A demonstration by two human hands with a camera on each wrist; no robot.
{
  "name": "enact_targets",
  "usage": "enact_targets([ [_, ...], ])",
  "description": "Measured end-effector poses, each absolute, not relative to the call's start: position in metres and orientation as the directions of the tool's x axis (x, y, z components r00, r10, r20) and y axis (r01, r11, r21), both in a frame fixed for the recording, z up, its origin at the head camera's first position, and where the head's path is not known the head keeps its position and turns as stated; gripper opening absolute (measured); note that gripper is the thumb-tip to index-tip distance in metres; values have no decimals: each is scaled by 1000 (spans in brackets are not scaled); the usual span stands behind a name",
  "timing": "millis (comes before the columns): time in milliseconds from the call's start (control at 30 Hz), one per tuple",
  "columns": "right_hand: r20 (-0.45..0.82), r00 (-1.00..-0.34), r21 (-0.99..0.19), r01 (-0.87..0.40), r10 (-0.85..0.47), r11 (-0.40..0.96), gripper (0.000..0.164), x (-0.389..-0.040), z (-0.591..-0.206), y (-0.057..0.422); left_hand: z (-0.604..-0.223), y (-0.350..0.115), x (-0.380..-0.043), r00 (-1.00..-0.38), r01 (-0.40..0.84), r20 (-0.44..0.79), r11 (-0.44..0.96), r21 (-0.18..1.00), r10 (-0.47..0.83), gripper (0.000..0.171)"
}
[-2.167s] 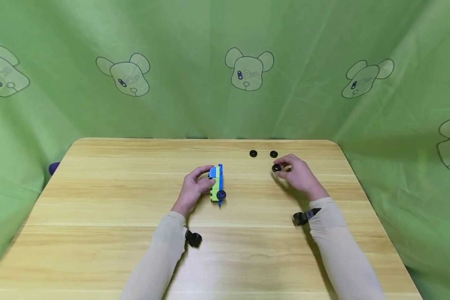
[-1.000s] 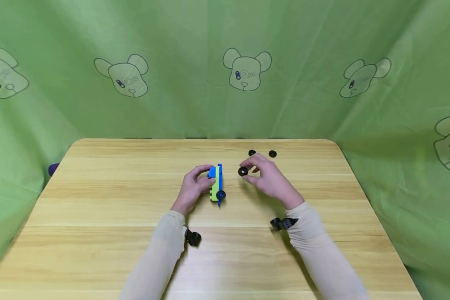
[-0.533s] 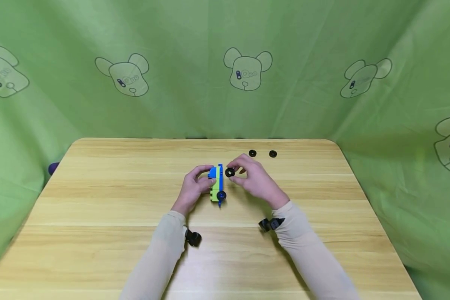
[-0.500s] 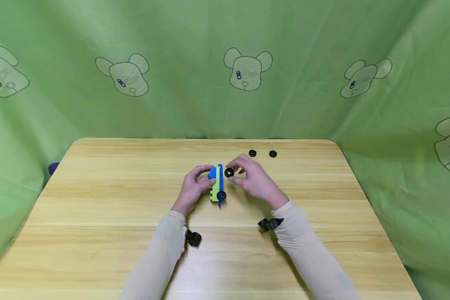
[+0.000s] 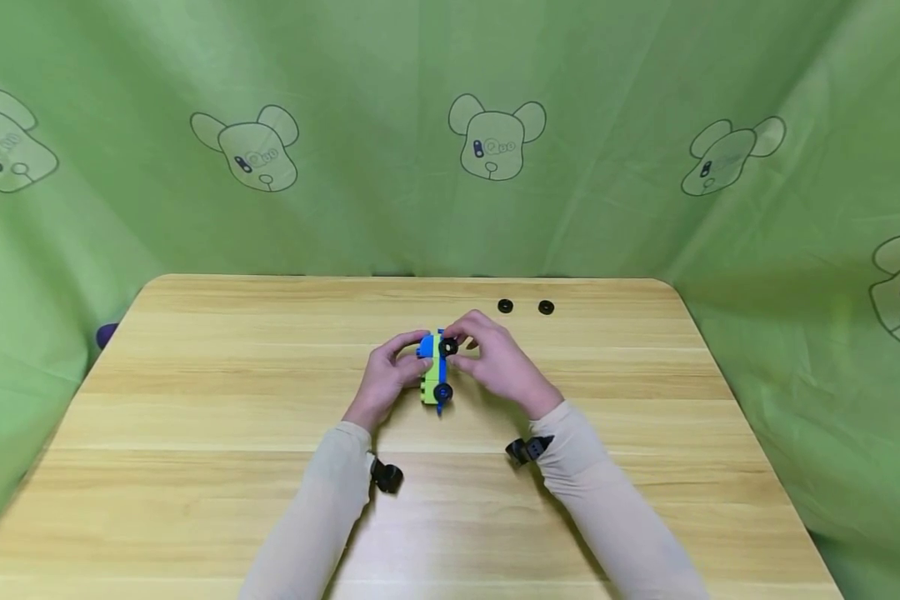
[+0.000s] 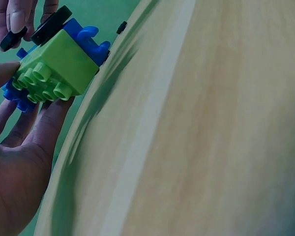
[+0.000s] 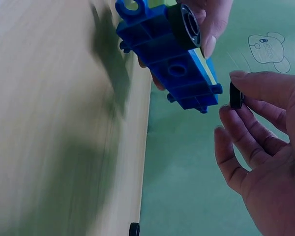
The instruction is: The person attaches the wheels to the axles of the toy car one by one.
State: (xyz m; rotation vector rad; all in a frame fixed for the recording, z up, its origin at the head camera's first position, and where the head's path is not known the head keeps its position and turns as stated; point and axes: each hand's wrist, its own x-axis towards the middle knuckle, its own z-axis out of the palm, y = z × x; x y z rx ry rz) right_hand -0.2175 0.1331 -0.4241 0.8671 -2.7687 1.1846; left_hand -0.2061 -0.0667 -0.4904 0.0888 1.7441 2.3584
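My left hand (image 5: 392, 371) grips a toy car (image 5: 431, 379) of green and blue building blocks, held on its side above the table with its blue underside (image 7: 174, 64) facing right. One black wheel (image 7: 186, 25) is fitted on the car's near end. Between thumb and fingertips my right hand (image 5: 498, 364) pinches a loose black wheel (image 7: 236, 95). That wheel stands close beside the car's far end, where a small blue axle peg (image 7: 215, 89) sticks out; in the right wrist view a narrow gap shows between them. Fingers of the left hand are partly hidden behind the car.
Two more black wheels, a left one (image 5: 505, 306) and a right one (image 5: 546, 307), lie near the back edge of the wooden table (image 5: 232, 517). A green curtain (image 5: 375, 200) with printed bear heads hangs behind and at the sides. Something purple (image 5: 107, 335) shows beyond the left edge.
My right hand has carried the pinched wheel leftward from the back right of the table up to the car's far end. The left hand and car have hardly moved.
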Motion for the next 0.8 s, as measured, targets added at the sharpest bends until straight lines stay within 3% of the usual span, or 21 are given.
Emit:
enact_targets([
  [800, 204, -862, -684, -465, -464, 562, 34, -219, -433, 129, -492, -66, -206, -977, -108, -48, -291, 951, 205, 47],
])
